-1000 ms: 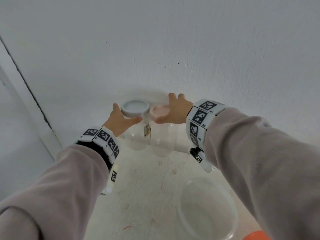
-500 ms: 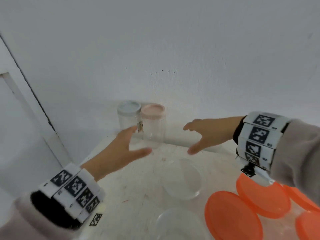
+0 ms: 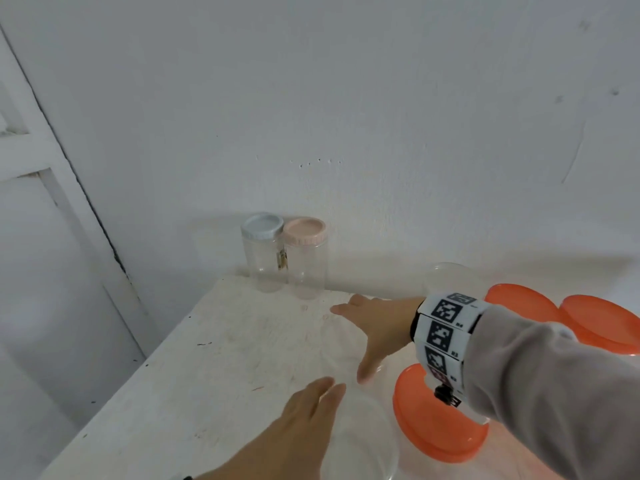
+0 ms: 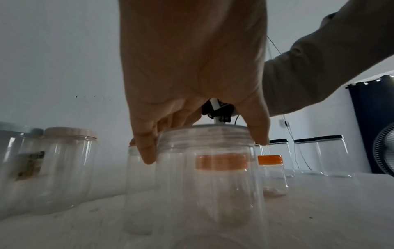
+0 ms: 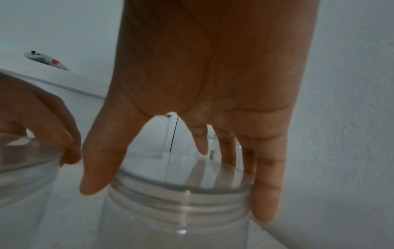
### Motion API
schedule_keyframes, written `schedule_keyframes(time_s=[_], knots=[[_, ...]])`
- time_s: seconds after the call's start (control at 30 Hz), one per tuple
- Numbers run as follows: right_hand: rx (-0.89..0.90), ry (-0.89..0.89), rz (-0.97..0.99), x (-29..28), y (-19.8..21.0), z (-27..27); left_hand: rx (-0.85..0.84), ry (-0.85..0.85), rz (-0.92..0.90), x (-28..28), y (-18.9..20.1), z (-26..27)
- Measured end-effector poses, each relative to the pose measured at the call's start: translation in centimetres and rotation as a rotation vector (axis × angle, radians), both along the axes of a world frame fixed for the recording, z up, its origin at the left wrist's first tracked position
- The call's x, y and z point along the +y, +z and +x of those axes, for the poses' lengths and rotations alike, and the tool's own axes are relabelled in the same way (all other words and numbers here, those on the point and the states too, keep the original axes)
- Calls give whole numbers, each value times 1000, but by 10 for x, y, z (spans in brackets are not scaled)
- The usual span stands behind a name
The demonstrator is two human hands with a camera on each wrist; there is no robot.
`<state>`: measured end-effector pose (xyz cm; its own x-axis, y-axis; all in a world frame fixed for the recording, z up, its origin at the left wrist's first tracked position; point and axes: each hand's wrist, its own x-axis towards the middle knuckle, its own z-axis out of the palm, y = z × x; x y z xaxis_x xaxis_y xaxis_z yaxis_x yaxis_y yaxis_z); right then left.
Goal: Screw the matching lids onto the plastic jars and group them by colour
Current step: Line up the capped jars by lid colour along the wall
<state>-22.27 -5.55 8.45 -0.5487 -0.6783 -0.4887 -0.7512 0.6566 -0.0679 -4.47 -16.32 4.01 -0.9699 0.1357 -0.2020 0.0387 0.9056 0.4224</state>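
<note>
Left jar [image 4: 209, 176] and right jar [image 5: 177, 210], both lidless, stand upright on the tabletop [image 3: 225, 358], each below its own hand. On the left hand [image 3: 298, 420] the fingers [image 4: 145, 148], straight and spread, drop either side of the threaded neck, and the right hand [image 3: 377, 327] straddles its neck likewise, neither plainly clamped. Half a second earlier both hands hovered higher, nearer the blue-lidded jar [image 3: 265, 254] and pink-lidded jar [image 3: 306, 261], now well ahead of the fingers.

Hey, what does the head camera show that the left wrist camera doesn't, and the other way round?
Head only: the door frame and the right hand. Left wrist only: black-lidded jars, a fan and a dark curtain. Both: the left hand at an open jar, the blue-lidded jar, the pink-lidded jar and orange lids.
</note>
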Motion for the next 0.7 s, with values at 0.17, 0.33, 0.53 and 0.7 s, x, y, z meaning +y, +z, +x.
schedule_keyframes(time_s=[0.17,0.33,0.53,0.7], knots=[[67,-57,-50,5,0,-10,96,63,-8,-2,-7,-10],[150,-213,-165,12,8,-36,94,175,147,-28,5,-47],[253,-392,-242,15,9,-69,252,373,113,-45,5,-125],[251,-513,-264,10,3,-91,303,454,130,-47,-5,-181]])
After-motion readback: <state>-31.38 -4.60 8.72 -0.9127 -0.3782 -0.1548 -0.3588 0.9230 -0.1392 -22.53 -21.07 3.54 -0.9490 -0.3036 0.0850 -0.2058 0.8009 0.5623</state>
